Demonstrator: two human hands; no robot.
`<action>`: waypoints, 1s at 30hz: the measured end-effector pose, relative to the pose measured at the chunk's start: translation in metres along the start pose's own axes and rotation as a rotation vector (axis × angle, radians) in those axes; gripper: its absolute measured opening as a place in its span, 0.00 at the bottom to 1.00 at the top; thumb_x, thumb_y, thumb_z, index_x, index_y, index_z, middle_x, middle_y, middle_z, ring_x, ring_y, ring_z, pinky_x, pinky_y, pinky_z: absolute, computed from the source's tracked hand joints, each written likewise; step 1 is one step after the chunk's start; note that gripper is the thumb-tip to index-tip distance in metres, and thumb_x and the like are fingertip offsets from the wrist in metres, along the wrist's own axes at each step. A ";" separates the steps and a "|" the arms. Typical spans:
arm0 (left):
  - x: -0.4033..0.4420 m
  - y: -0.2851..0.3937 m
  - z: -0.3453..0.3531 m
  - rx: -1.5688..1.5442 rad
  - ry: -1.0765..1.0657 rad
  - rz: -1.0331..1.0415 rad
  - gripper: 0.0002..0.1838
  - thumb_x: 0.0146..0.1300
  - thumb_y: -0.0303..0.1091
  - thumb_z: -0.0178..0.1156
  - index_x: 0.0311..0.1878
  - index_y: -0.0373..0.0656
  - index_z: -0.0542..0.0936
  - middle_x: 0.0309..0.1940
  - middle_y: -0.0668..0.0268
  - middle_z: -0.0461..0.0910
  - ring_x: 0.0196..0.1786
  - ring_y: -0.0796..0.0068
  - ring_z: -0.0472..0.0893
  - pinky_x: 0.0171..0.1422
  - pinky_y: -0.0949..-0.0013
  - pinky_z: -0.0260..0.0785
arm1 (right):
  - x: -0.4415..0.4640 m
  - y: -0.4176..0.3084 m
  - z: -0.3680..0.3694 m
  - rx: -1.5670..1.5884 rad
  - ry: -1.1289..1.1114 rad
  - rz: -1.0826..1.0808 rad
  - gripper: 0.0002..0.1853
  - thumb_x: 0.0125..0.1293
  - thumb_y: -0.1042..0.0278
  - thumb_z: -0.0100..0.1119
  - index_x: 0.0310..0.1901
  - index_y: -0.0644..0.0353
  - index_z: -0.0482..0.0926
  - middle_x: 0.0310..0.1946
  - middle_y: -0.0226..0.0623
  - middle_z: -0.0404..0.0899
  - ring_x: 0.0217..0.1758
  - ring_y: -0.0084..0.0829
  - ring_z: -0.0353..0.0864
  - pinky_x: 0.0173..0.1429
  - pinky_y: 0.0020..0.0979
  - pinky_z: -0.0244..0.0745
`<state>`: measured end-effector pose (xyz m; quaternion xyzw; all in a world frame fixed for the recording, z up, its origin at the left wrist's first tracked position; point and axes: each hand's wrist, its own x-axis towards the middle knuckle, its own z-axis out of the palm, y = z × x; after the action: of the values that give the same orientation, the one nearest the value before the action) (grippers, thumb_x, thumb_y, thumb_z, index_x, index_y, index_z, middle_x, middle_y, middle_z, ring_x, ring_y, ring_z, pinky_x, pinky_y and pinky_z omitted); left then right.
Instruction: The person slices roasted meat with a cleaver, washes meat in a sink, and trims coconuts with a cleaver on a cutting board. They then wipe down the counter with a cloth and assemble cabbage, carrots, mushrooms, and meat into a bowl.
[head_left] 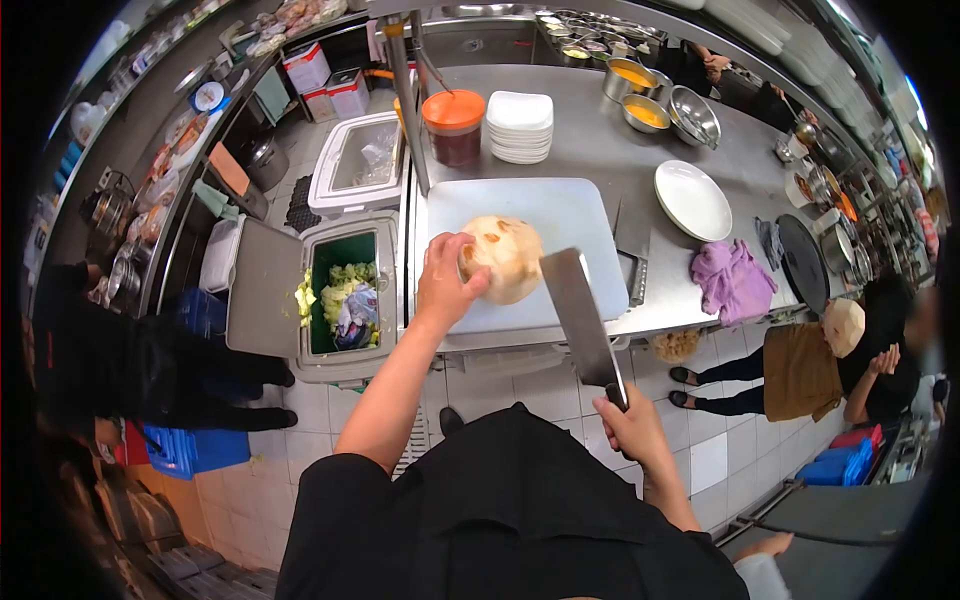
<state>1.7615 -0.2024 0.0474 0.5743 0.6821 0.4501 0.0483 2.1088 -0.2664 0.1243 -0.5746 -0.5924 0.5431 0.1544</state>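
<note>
A large, round, pale root vegetable (515, 262) with a few brown patches, much like a peeled jicama, sits on the white cutting board (580, 215). My left hand (448, 280) grips its left side, thumb toward the front and fingers curved over the top. In my right hand (632, 428) is a cleaver (580, 315), held by its dark handle in front of the counter. The blade points up and to the left, its far end over the board near the vegetable's right side. Whether blade and vegetable touch, I cannot tell.
An orange-lidded tub (455, 135), stacked white dishes (520, 125), white plates (692, 200) and a purple cloth (733, 280) stand on the steel counter (590, 90). An open bin (385, 240) with green scraps is left. People stand at both sides; one (800, 370) has a similar vegetable.
</note>
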 end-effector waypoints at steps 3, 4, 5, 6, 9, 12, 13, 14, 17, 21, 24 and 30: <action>0.002 -0.004 -0.001 0.031 -0.015 0.043 0.27 0.55 0.43 0.67 0.57 0.50 0.73 0.59 0.53 0.70 0.63 0.49 0.71 0.64 0.54 0.69 | -0.009 -0.027 -0.017 0.127 0.128 -0.184 0.12 0.72 0.63 0.60 0.36 0.62 0.72 0.16 0.30 0.72 0.13 0.19 0.69 0.17 0.26 0.63; 0.002 -0.003 -0.001 0.032 -0.018 0.046 0.27 0.55 0.43 0.67 0.57 0.50 0.73 0.59 0.53 0.70 0.63 0.49 0.71 0.64 0.54 0.69 | -0.007 -0.038 -0.022 0.202 0.217 -0.364 0.12 0.73 0.63 0.59 0.36 0.62 0.72 0.15 0.30 0.71 0.13 0.20 0.69 0.17 0.26 0.63; 0.002 -0.002 -0.002 0.022 -0.022 0.046 0.26 0.55 0.43 0.67 0.57 0.50 0.73 0.59 0.53 0.70 0.63 0.49 0.71 0.64 0.54 0.70 | -0.001 -0.048 -0.026 0.303 0.299 -0.570 0.13 0.75 0.62 0.56 0.34 0.61 0.71 0.15 0.30 0.70 0.13 0.21 0.68 0.17 0.26 0.62; 0.003 -0.001 -0.002 0.012 -0.026 0.045 0.26 0.55 0.42 0.67 0.57 0.50 0.73 0.59 0.53 0.70 0.63 0.49 0.71 0.63 0.54 0.70 | 0.006 -0.059 -0.031 0.402 0.380 -0.775 0.15 0.77 0.61 0.54 0.32 0.61 0.70 0.14 0.31 0.68 0.12 0.23 0.67 0.17 0.26 0.61; 0.003 -0.001 -0.002 0.000 -0.042 0.042 0.26 0.55 0.42 0.67 0.58 0.50 0.73 0.58 0.54 0.70 0.63 0.50 0.71 0.63 0.53 0.70 | 0.031 -0.110 -0.039 0.614 0.474 -1.204 0.22 0.81 0.56 0.42 0.28 0.58 0.66 0.14 0.31 0.64 0.13 0.25 0.63 0.20 0.29 0.63; 0.002 0.001 -0.003 -0.031 -0.042 -0.010 0.27 0.55 0.42 0.67 0.58 0.50 0.72 0.58 0.55 0.70 0.63 0.50 0.72 0.63 0.54 0.70 | 0.076 -0.110 -0.004 0.739 0.530 -1.272 0.21 0.82 0.55 0.44 0.30 0.59 0.67 0.16 0.31 0.65 0.15 0.25 0.65 0.22 0.29 0.67; -0.001 0.000 -0.005 -0.030 -0.039 -0.021 0.27 0.55 0.42 0.67 0.58 0.50 0.72 0.58 0.55 0.70 0.63 0.50 0.72 0.63 0.54 0.70 | 0.100 -0.073 0.030 0.659 0.439 -1.162 0.15 0.81 0.58 0.45 0.37 0.59 0.68 0.17 0.30 0.65 0.15 0.25 0.66 0.20 0.29 0.66; 0.000 0.000 -0.006 0.012 -0.050 -0.007 0.27 0.56 0.42 0.67 0.58 0.49 0.72 0.59 0.55 0.71 0.63 0.50 0.72 0.63 0.54 0.70 | 0.103 -0.034 0.066 0.467 0.267 -0.593 0.12 0.78 0.60 0.49 0.41 0.62 0.69 0.16 0.31 0.67 0.14 0.25 0.68 0.18 0.31 0.66; 0.009 -0.007 -0.001 0.010 -0.029 0.055 0.26 0.57 0.41 0.66 0.58 0.46 0.72 0.58 0.55 0.72 0.62 0.51 0.73 0.64 0.55 0.69 | 0.103 -0.030 0.082 0.194 -0.082 -0.106 0.15 0.72 0.59 0.59 0.39 0.63 0.69 0.13 0.31 0.67 0.10 0.25 0.67 0.14 0.32 0.64; 0.015 -0.015 -0.003 -0.027 0.005 0.103 0.25 0.60 0.40 0.64 0.59 0.44 0.73 0.58 0.54 0.73 0.63 0.51 0.73 0.66 0.55 0.67 | 0.119 -0.038 0.087 0.288 -0.129 -0.089 0.15 0.73 0.58 0.58 0.39 0.62 0.68 0.13 0.29 0.67 0.10 0.24 0.67 0.14 0.32 0.64; 0.047 -0.031 0.013 -0.037 0.030 0.041 0.27 0.65 0.44 0.62 0.63 0.41 0.72 0.60 0.52 0.73 0.64 0.47 0.72 0.69 0.54 0.65 | 0.167 -0.014 0.133 0.440 -0.110 -0.219 0.15 0.73 0.58 0.58 0.38 0.61 0.68 0.14 0.29 0.67 0.10 0.23 0.67 0.14 0.31 0.63; 0.083 -0.045 0.074 0.167 0.375 0.038 0.34 0.70 0.53 0.58 0.68 0.35 0.68 0.63 0.46 0.72 0.64 0.42 0.72 0.67 0.49 0.66 | 0.199 -0.011 0.164 0.485 0.003 -0.309 0.14 0.73 0.61 0.58 0.38 0.60 0.66 0.15 0.29 0.67 0.11 0.22 0.66 0.14 0.30 0.63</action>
<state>1.7431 -0.0899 0.0108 0.4954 0.7031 0.4918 -0.1357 1.9127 -0.1712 -0.0136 -0.4247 -0.5256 0.6380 0.3692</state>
